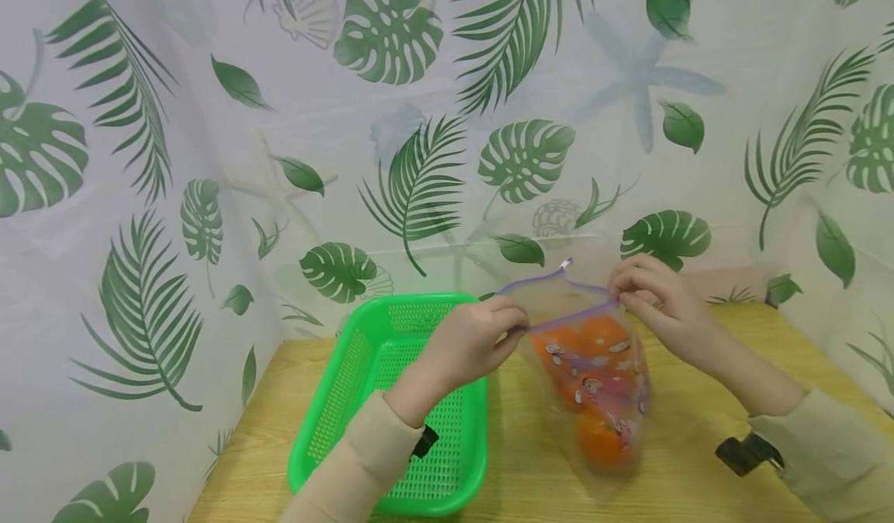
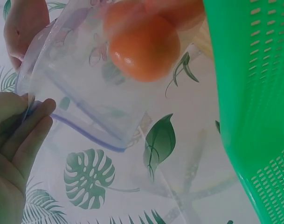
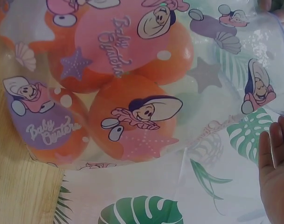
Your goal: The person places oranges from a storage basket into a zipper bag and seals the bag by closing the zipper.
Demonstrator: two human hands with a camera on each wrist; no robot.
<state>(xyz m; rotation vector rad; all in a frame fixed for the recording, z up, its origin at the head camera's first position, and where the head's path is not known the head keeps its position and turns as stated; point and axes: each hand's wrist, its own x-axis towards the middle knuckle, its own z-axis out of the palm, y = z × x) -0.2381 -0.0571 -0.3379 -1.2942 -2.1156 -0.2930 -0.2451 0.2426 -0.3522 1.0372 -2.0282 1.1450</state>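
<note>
A clear zip bag [image 1: 590, 387] with purple edging and printed cartoon oysters hangs over the table, several oranges [image 1: 604, 438] inside it. My left hand [image 1: 466, 338] pinches the left side of its rim between thumb and fingers. At the opposite side, my right hand [image 1: 660, 306] pinches the rim too, so the mouth is spread apart. A small zip slider [image 1: 566, 263] sits at the far side of the mouth. Through the plastic, the left wrist view shows an orange [image 2: 144, 49] up close; the right wrist view shows the bag's printed face [image 3: 207, 84].
A green perforated basket [image 1: 476, 430] stands on the wooden table [image 1: 244, 461] to the left of the bag, partly behind my left forearm. Behind the table hangs a white curtain [image 1: 447, 197] printed with leaves and starfish.
</note>
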